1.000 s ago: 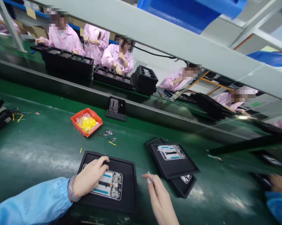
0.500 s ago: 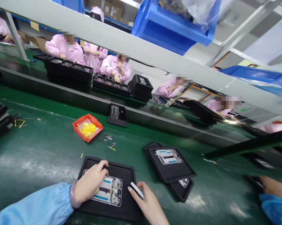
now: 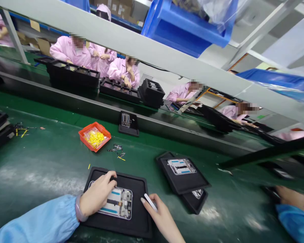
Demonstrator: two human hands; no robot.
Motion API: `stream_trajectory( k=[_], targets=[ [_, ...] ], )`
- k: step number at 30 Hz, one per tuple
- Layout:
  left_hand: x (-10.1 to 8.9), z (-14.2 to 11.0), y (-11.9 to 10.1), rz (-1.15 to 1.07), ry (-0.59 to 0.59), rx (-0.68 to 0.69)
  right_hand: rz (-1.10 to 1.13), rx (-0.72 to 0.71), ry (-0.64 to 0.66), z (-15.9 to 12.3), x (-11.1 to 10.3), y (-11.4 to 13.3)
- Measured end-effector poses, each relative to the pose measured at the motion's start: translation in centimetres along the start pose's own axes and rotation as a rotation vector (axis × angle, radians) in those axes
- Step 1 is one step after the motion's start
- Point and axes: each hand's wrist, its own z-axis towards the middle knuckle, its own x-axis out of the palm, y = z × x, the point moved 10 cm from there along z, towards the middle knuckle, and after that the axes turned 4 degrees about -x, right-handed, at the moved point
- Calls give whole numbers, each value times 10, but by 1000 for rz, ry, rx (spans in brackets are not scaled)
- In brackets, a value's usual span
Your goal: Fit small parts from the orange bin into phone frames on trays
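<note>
An opened phone [image 3: 118, 201], its circuit board and blue strips showing, lies in a black tray [image 3: 139, 221] in front of me. My left hand [image 3: 98, 193] lies across the phone's left part, fingers curled over its upper edge; the thumb is hidden. My right hand [image 3: 160, 213] is at the tray's right edge. Between its thumb and fingers it pinches a slim white stick [image 3: 150, 201], apart from the phone.
Stacked black trays [image 3: 184, 180] with opened phones lie to the right, another tray [image 3: 129, 130] farther back. A red bin [image 3: 84, 139] holds yellow pieces near small loose parts [image 3: 117, 148]. A co-worker's hand [image 3: 291, 199] is at far right; people in pink sit opposite.
My right hand with the white stick has shifted slightly right. The left hand stays on the phone. The far single tray has moved a little to the right.
</note>
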Motion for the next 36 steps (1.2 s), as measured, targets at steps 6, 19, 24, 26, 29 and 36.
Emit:
stream_trajectory(
  k=[6,19,24,26,29,36],
  targets=[
    [0,-4,7,-53,-123,28,126,93,39,-3,6,-1],
    [-8,-9,13,-86,-299,72,321,196,102,-10,20,1],
    [-17,-8,9,-99,-277,69,319,233,131,-12,22,1],
    [-23,-9,6,-100,-277,78,345,260,149,-13,23,2],
    [-28,-9,1,-108,-283,109,388,303,186,-15,27,2],
    [-24,-8,7,-148,-247,72,431,332,183,-16,30,-1]
  ],
)
